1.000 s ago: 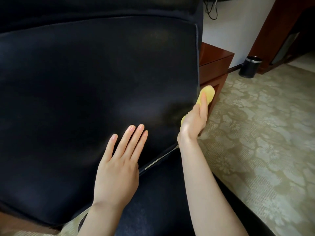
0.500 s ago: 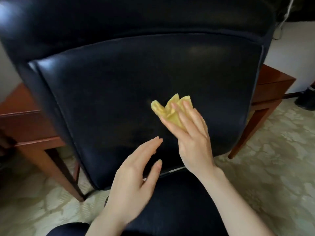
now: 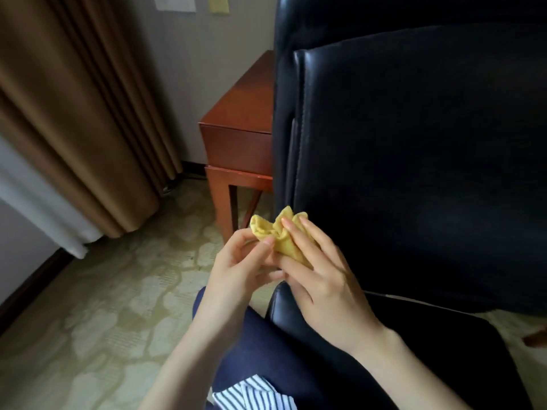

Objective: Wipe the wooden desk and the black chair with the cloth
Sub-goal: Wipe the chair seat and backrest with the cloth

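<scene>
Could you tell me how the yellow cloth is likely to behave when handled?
The yellow cloth is probably floppy: it bunches into folds between the left hand and right hand. It likely weighs little, since fingertips alone hold it.

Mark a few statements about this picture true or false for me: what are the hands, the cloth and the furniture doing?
1. The left hand and the right hand both hold the yellow cloth. True.
2. The wooden desk stands behind the black chair. True.
3. The yellow cloth lies spread flat on the wooden desk. False: it is bunched up between the two hands.
4. The curtain left of the desk is blue. False: it is brown.
</scene>
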A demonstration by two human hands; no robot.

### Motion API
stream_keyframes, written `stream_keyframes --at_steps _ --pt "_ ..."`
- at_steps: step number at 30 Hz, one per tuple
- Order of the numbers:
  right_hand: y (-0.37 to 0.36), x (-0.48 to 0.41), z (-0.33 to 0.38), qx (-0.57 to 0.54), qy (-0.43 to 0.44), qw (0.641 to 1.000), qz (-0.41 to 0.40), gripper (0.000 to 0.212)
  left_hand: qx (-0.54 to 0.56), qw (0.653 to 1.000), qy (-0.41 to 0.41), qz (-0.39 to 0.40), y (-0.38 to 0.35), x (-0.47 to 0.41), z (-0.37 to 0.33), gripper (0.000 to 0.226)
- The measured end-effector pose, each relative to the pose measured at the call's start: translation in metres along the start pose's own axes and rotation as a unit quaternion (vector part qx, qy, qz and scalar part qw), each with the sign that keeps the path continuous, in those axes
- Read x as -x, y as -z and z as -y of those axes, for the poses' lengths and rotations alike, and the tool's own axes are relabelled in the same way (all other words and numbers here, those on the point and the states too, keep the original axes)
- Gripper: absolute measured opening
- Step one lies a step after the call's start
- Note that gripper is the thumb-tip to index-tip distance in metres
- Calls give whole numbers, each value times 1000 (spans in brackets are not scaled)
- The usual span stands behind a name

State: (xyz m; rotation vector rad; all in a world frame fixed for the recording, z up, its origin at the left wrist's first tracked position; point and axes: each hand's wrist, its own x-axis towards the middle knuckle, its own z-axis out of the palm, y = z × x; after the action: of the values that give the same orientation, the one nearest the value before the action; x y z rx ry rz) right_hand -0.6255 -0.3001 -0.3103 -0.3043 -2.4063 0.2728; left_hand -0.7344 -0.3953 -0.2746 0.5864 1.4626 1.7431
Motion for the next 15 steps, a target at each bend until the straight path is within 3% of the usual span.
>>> stream_keyframes --at_steps 3,5,7,9,12,15 --pt "-3 7 13 -224 -80 965 113 49 -46 999 4 -20 18 -2 1 14" --pt "-6 13 20 -372 -149 912 88 50 -70 997 3 -17 24 -2 2 13" --pt "-8 17 24 -503 -239 830 27 48 -91 996 -3 -7 25 -2 0 12" --pt "-10 19 21 -536 -324 780 -6 53 -109 994 -13 9 23 -4 -1 12" --pt "-11 19 15 -514 -386 766 9 64 -121 992 -33 33 16 -6 0 11" --pt "-10 22 15 -566 -403 718 31 48 -127 990 -53 42 8 -7 5 12"
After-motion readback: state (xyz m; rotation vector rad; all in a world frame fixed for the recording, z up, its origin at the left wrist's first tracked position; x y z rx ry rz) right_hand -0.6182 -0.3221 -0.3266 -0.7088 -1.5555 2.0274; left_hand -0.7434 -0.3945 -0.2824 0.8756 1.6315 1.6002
